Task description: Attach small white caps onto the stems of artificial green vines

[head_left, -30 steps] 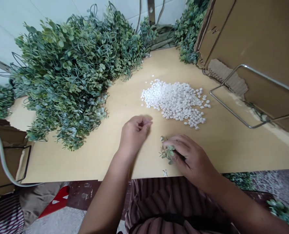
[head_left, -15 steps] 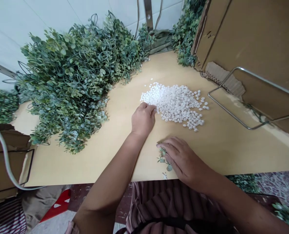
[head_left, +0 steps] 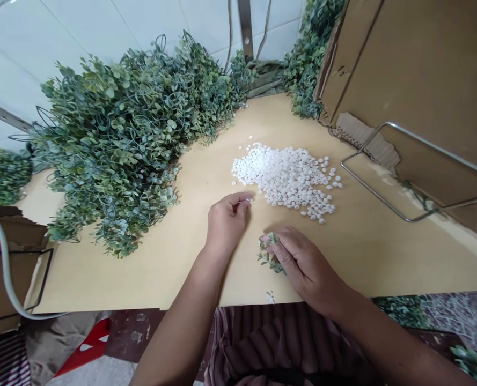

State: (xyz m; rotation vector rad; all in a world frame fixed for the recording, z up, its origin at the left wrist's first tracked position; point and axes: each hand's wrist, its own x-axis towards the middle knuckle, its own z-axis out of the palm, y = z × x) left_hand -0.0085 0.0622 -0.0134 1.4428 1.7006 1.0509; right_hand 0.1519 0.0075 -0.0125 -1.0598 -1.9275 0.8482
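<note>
My left hand pinches a small white plastic piece between thumb and forefinger, just in front of the pile. My right hand is closed around a sprig of artificial greenery, whose small leaves stick out to the left of the fingers. Beyond both hands spreads a loose heap of small white plastic pieces. To the left rises a big mound of artificial leafy stems. A tiny white scrap lies at the table's front edge.
The tan tabletop meets a tiled wall. A brown cardboard box stands at right, with a bent metal wire frame before it. More greenery hangs at the back. A white cable curves at far left.
My left hand has drawn back from the edge of the white heap, now pinching one piece. My right hand has lifted and turned the sprig slightly.
</note>
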